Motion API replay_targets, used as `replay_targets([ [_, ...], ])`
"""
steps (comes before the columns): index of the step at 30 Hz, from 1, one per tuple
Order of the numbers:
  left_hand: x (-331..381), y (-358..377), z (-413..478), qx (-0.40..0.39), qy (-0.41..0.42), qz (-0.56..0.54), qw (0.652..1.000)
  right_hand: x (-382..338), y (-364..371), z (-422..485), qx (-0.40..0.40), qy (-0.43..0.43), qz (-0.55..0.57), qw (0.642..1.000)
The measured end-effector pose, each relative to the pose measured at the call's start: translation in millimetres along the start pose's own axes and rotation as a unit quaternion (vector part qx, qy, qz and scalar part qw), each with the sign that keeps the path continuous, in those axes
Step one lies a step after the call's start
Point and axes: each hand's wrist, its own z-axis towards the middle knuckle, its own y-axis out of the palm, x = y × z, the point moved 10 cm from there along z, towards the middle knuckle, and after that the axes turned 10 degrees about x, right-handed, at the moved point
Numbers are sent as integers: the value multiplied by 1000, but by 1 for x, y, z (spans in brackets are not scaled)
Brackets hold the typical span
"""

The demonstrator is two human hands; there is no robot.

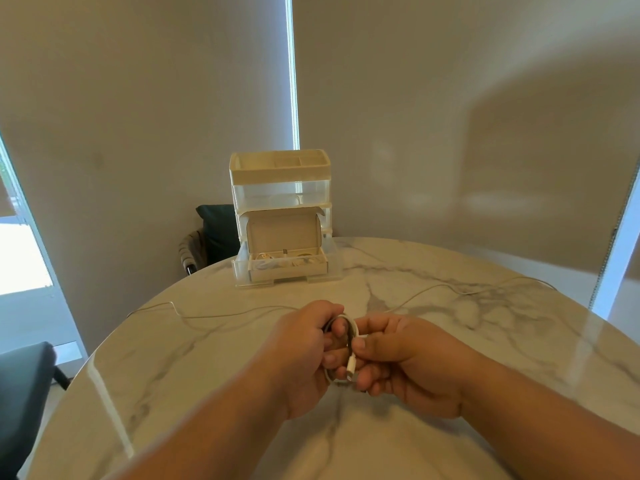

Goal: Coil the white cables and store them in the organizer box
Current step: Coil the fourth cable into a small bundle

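Note:
Over the near middle of the round marble table, both my hands hold a small coil of white cable. My left hand grips the coil's left side with curled fingers. My right hand pinches its right side, and the cable's white plug hangs between the two hands. A loose white cable runs left across the table; another loose white cable runs off to the right. The organizer box stands at the far table edge, its bottom drawer pulled out with white cables inside.
A dark chair with a cloth over it stands behind the table at the far left. Another dark seat sits at the near left. Roller blinds cover the windows behind the table.

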Motion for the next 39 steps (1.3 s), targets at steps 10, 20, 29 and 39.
replay_targets([
  [10, 1, 0, 0, 1, 5, 21, 1000, -5, -25, 4, 128, -60, -104, 984],
  [20, 6, 6, -6, -30, 14, 54, 998, -9, 7, 2, -22, -82, -28, 996],
  [29, 18, 2, -10, -33, 33, 79, 996, -14, 5, 8, 10, -130, -61, 990],
  [39, 28, -7, -7, -5, 91, 134, 987, -16, 2, 13, 32, -152, -91, 984],
])
